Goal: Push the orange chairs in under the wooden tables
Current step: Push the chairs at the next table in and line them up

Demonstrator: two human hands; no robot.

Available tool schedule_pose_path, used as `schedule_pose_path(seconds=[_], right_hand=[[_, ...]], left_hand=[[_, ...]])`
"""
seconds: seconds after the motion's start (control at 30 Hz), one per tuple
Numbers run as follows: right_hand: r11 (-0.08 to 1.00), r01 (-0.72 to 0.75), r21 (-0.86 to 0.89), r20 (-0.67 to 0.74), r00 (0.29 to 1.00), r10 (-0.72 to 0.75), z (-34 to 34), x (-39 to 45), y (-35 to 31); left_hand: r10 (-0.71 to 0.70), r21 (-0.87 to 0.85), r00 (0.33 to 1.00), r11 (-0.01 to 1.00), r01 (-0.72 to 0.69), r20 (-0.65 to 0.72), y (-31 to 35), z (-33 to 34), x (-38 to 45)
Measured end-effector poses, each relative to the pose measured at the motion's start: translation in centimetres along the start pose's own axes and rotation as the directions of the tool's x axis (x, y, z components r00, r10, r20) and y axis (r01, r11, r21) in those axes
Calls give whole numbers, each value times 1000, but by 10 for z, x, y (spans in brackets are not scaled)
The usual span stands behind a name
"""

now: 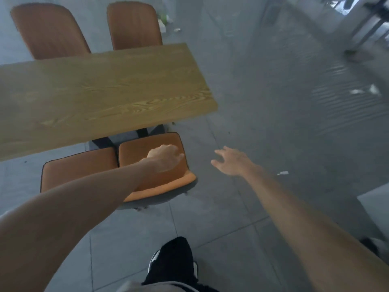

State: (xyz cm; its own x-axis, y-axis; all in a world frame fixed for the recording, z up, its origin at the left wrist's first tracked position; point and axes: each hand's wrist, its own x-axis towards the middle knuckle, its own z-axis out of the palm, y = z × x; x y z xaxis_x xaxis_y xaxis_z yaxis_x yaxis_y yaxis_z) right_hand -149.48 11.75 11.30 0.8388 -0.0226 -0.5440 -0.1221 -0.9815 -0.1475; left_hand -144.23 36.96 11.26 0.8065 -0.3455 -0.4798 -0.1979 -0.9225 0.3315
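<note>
A wooden table (109, 89) fills the upper left. Two orange chairs stand at its far side, the left one (50, 32) and the right one (134, 26), backs upright. Two more stand at the near side with their seats partly under the tabletop: the near-left chair (77, 167) and the near-right chair (147, 144). My left hand (165, 158) reaches over the near-right chair's backrest and lies above its seat, fingers curled downward. Whether it grips the chair is hidden. My right hand (231, 161) hovers over the floor to the right of that chair, fingers spread, holding nothing.
Grey tiled floor (273, 123) spreads to the right, with paper scraps (283, 173) on it and litter (166, 20) beyond the table. Dark metal furniture legs (366, 32) stand at the top right. My black shoe (172, 262) is at the bottom.
</note>
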Motion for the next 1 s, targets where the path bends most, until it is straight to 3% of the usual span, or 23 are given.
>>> schedule_pose_path(seconds=[0.33,0.47,0.8,1.0], right_hand=[[998,-41,-42,7,999,41,-87,126,135],[997,-36,-75,79,996,42,-140,190,178],[981,173,-92,96,982,-165,-300,378,228],[933,324,-155,136,943,-305,-388,514,240]], left_hand=[[70,122,995,991,-62,-69,120,-50,197],[78,61,996,995,-74,-51,160,-88,279],[-89,68,993,993,95,-77,194,-195,447],[-266,-4,957,964,267,-115,199,-255,554]])
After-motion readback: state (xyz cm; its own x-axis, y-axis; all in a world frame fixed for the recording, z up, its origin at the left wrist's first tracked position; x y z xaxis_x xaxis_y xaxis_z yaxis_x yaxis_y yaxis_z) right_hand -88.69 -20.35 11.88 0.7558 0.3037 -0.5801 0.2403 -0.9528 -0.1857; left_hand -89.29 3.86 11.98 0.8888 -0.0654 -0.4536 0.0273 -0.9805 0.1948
